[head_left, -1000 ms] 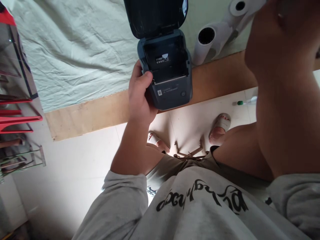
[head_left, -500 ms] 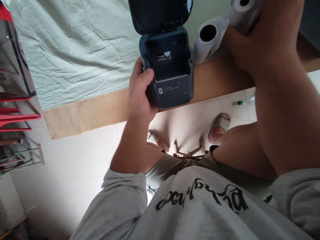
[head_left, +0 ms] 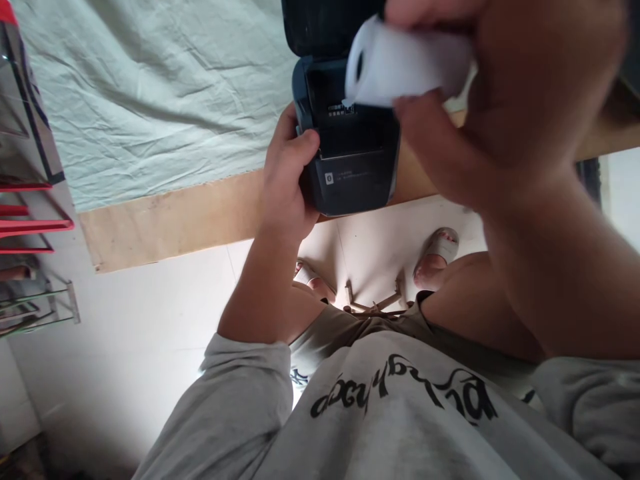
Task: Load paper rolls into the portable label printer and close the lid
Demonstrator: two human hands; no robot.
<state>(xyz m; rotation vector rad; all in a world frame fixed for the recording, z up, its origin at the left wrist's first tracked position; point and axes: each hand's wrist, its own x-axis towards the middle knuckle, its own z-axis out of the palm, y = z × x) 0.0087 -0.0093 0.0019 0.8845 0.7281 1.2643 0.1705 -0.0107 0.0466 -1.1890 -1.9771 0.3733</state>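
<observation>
A dark blue label printer (head_left: 356,183) is held at the table's front edge, its black lid (head_left: 320,27) swung up. My left hand (head_left: 291,170) grips its left side, thumb on the rim of the paper bay. Tilted onto its side, a white paper roll (head_left: 400,63) hangs over the right part of the bay, one end facing left. The fingers of my right hand (head_left: 480,107) are closed around that roll. The roll and my hand cover much of the bay's right side; whether the roll touches the printer, I cannot tell.
A pale green cloth (head_left: 160,93) covers the table, with a bare wooden edge (head_left: 175,213) along the front. Red bars (head_left: 35,227) and a wire rack (head_left: 40,310) stand at the left. Below are my legs, sandals (head_left: 440,247) and a tiled floor (head_left: 150,313).
My right hand has brought a paper roll leftward from the table to above the printer's open bay. My left hand keeps its hold, and the printer sits slightly further right.
</observation>
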